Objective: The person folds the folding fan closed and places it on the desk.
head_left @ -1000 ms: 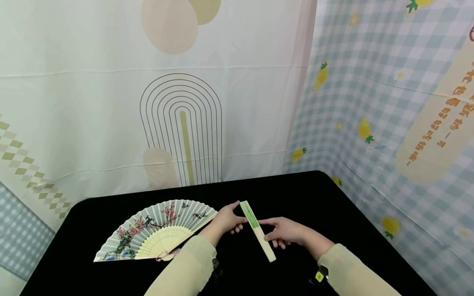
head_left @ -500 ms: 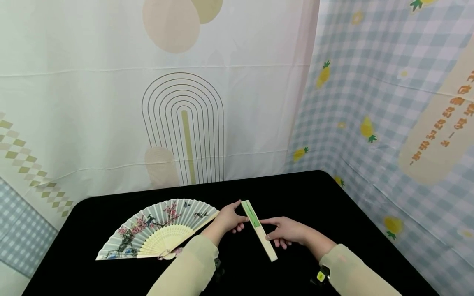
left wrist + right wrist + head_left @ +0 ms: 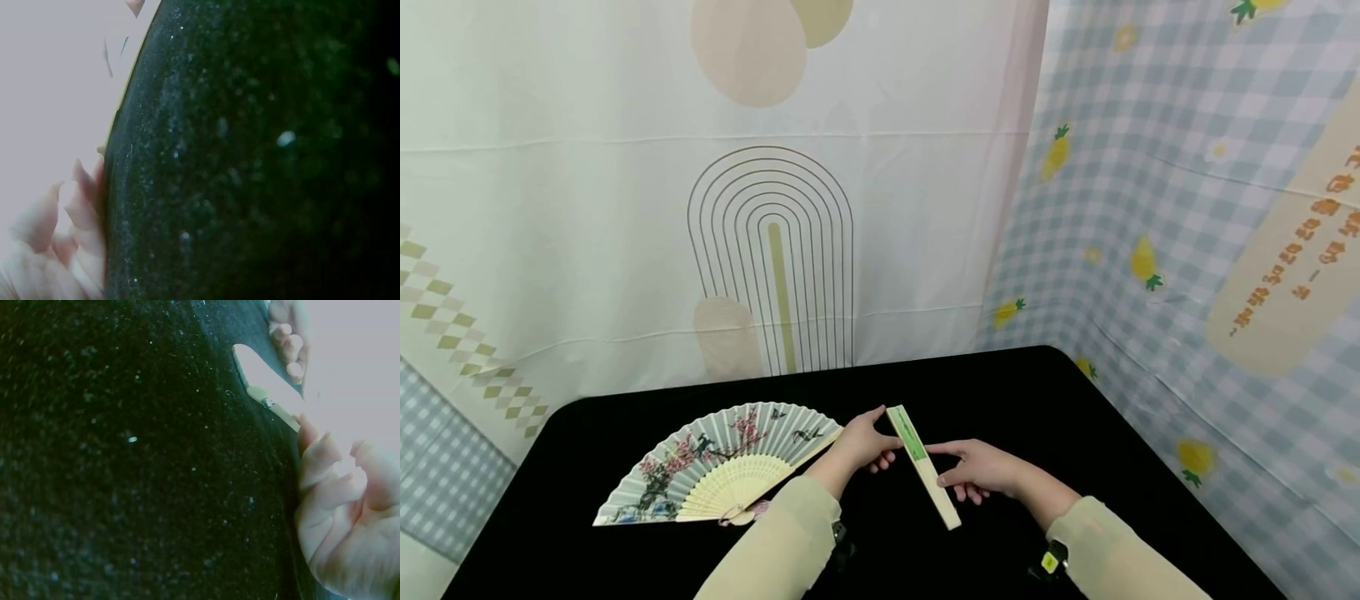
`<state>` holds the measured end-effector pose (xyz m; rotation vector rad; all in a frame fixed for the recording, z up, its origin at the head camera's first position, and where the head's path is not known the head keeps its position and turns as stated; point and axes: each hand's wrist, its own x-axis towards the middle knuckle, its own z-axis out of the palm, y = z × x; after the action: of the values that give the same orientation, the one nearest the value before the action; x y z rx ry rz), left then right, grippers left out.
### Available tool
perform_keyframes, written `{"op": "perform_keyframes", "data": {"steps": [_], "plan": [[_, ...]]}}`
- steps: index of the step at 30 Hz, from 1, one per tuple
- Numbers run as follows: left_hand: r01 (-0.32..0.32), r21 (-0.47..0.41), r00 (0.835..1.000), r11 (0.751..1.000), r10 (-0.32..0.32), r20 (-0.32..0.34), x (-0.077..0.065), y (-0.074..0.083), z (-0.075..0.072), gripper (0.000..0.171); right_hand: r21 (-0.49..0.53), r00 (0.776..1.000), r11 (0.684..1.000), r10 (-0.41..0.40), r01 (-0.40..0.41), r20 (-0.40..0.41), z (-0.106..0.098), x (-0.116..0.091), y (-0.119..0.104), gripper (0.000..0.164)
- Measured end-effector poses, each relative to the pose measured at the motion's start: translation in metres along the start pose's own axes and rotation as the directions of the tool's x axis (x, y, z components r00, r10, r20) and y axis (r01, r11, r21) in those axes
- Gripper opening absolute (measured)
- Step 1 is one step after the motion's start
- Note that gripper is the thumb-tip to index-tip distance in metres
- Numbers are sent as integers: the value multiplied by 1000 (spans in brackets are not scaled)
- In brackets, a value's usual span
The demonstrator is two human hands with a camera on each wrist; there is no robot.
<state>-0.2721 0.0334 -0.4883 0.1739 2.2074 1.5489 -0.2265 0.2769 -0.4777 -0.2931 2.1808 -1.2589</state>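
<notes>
A long, narrow pale piece [image 3: 937, 498] lies slantwise on the black table. Its far part bears a green patterned panel [image 3: 907, 432]; whether it is a slim box or a folded fan, I cannot tell. My left hand [image 3: 859, 442] touches its left edge near the far end, thumb and forefinger spread apart. From the other side my right hand [image 3: 988, 469] touches the right edge with thumb and forefinger, its other fingers bent below. In the right wrist view one end of the pale piece [image 3: 265, 378] shows beyond the right hand [image 3: 350, 519]. Glare washes out much of both wrist views.
An opened folding fan [image 3: 730, 450], printed with blossoms and birds, lies left of the left forearm, which covers part of it. White and checked curtains [image 3: 917, 225] hang behind and to the right of the black table [image 3: 1022, 392].
</notes>
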Motion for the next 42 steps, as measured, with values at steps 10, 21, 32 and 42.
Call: {"op": "perform_keyframes", "data": {"steps": [10,21,32,42], "plan": [[14,-1,999,1000,-14,-39,-6,2,-2,77,19,1000,1000,-9,9,-13,3,-1,-6,60],[-17,48,998,999,20,-63,-17,2,-3,75,8,999,1000,-10,10,-54,4,-3,-9,59],[-74,64,996,995,77,-40,-47,7,-14,66,-12,991,1000,-30,28,-130,1,-6,-11,52],[-174,55,984,983,172,35,-78,10,-38,59,-14,973,990,-138,137,-185,1,-7,-18,51]]}}
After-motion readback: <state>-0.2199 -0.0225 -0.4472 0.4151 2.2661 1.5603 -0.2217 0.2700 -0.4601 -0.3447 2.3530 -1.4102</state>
